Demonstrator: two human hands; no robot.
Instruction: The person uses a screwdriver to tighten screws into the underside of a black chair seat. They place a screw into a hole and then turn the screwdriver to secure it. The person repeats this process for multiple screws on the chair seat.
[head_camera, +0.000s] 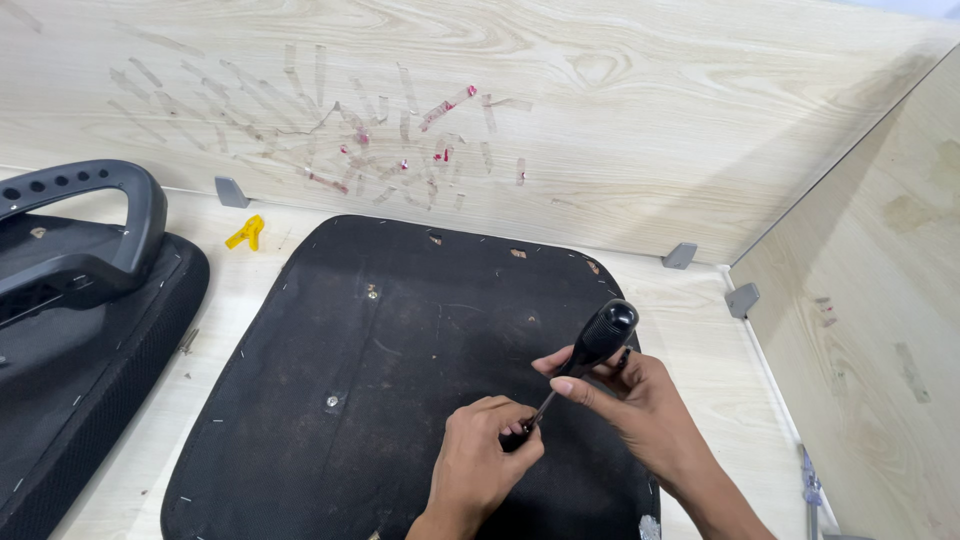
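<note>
A black chair seat pad (400, 380) lies upside down on the light wooden table, its fabric underside up with screw holes showing. My right hand (640, 405) grips a screwdriver (598, 340) by its black ribbed handle, tilted with the handle up and to the right. My left hand (485, 455) pinches the lower end of the shaft near the tip, over the right part of the pad. What lies under the tip is hidden by my fingers.
A second black chair part with a curved armrest (90, 230) sits at the left. A small yellow plastic piece (246, 233) lies near the back wall. Wooden partition walls with metal brackets (680, 256) close the back and right. A tool (810, 490) lies at the right edge.
</note>
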